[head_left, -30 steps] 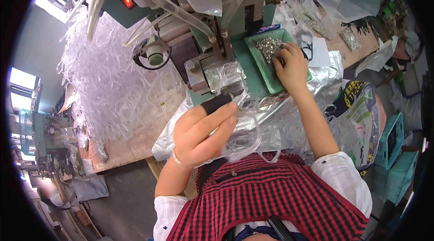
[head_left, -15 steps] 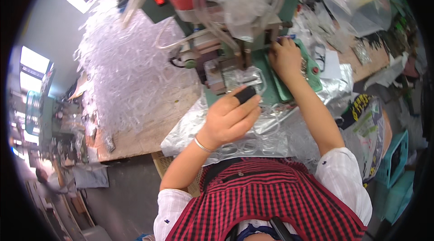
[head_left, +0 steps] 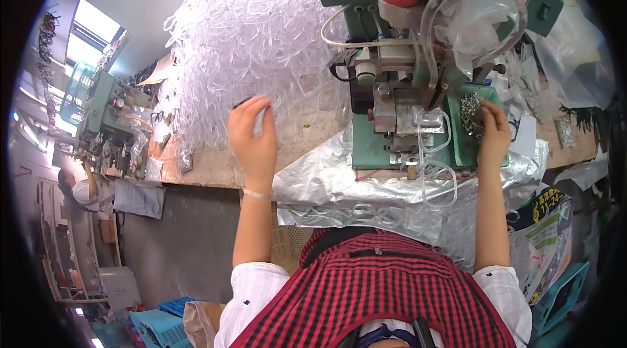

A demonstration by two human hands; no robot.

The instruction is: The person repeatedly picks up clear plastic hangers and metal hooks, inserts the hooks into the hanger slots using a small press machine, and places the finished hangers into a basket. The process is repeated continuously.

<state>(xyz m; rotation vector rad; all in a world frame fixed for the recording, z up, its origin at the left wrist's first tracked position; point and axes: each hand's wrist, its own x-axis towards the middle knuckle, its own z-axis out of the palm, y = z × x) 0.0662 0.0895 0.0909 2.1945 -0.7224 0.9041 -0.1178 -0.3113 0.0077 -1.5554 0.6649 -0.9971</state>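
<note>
My left hand (head_left: 253, 142) is raised at the near edge of a big heap of clear plastic eyeglass frames (head_left: 261, 54). Its fingers are loosely curved and apart, a black cover shows on one finger, and nothing shows in its grasp. At the green tray (head_left: 465, 157), my right hand (head_left: 494, 135) has its fingertips pinched beside a pile of small shiny metal parts (head_left: 470, 116); whatever they hold is too small to make out. Between the hands, a clear eyeglass frame (head_left: 439, 184) lies at the machine's metal fixture (head_left: 406, 119), one ring hanging over the front edge.
A green bench machine (head_left: 366, 21) with hoses and a red collar stands above the fixture. Silver foil (head_left: 313, 175) covers the table's front, with more clear frames on it. Plastic bags (head_left: 568, 54) lie at right. Another person (head_left: 88, 188) sits at a machine far left.
My left hand has gone from the fixture leftward to the heap of frames. My right hand stays at the tray, now nearer its right side. The whole view has shifted.
</note>
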